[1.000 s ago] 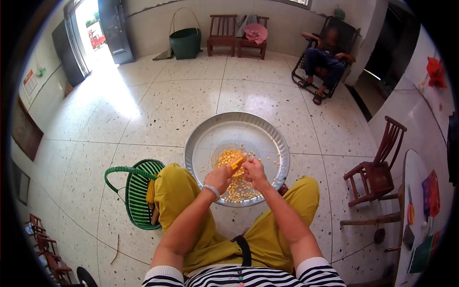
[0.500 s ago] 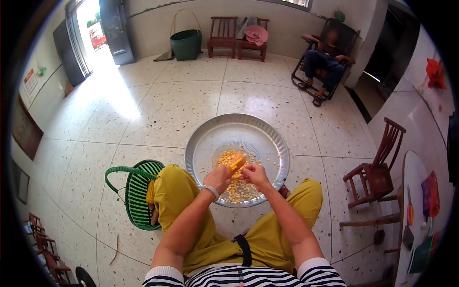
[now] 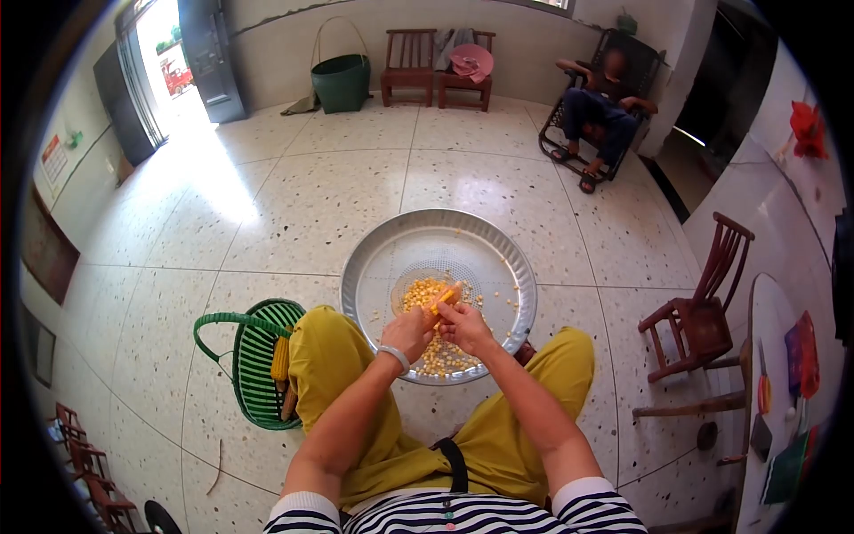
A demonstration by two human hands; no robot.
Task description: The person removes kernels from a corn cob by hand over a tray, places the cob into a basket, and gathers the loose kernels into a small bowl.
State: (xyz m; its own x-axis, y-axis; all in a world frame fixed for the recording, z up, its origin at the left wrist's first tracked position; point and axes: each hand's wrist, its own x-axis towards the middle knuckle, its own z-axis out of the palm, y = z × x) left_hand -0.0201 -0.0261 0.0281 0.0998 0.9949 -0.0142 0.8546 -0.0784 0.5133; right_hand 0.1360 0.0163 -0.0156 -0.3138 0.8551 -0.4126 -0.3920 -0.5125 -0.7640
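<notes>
The corn cob [image 3: 447,294] is tilted, and it is held in the air above the round metal tray [image 3: 436,237]. The speckled floor [image 3: 329,196] is the largest thing, and the tray stands on it, in front of the person's bent knees. Farther back, another person sits in a dark reclining chair [image 3: 647,64]. To the left of the tray, just beside one knee, there is a green striped basket [image 3: 252,383]. The left hand [image 3: 406,333] has its fingers closed around the lower part of the cob. The right hand [image 3: 467,327] has bent fingers, which touch the cob from the right side; whether they grip it, I cannot tell. In the basket lies a yellow ear [image 3: 280,359]. A pale band [image 3: 398,358] goes around the left wrist. The smallest are the loose kernels [image 3: 420,290], spread in the tray below both hands.
</notes>
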